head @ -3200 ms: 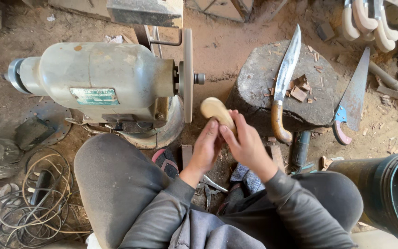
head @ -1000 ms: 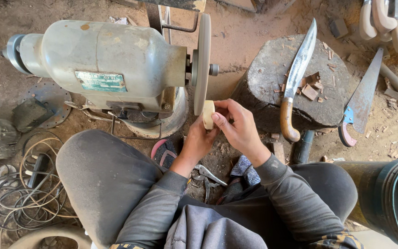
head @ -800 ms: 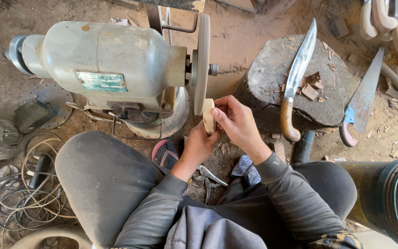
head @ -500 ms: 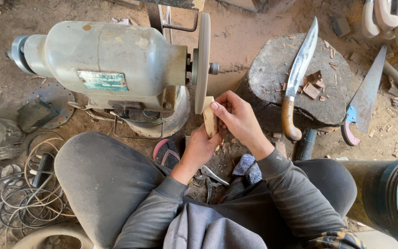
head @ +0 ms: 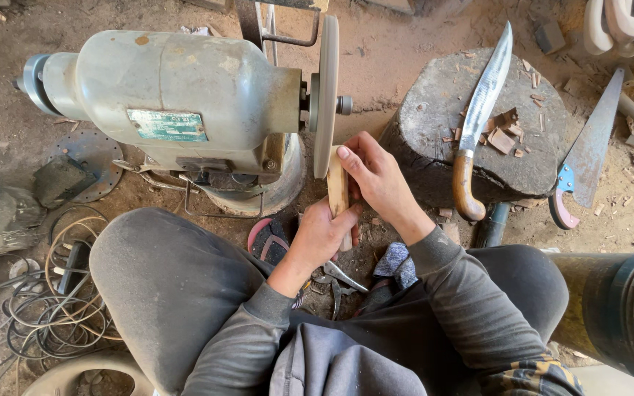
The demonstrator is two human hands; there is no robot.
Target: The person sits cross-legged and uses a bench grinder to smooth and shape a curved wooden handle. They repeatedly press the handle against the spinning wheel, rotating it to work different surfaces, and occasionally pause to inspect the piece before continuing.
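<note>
view: one, head-worn | looks: steeply down over the seated person's lap and knees | range: close, forearms fill the lower middle | centre: both hands at the grinder (head: 185,110) disc | top right: stump (head: 434,139) with knife (head: 482,110), saw (head: 588,154) | left edge: cable coil (head: 53,308) | right edge: bucket (head: 625,315) cut off
</note>
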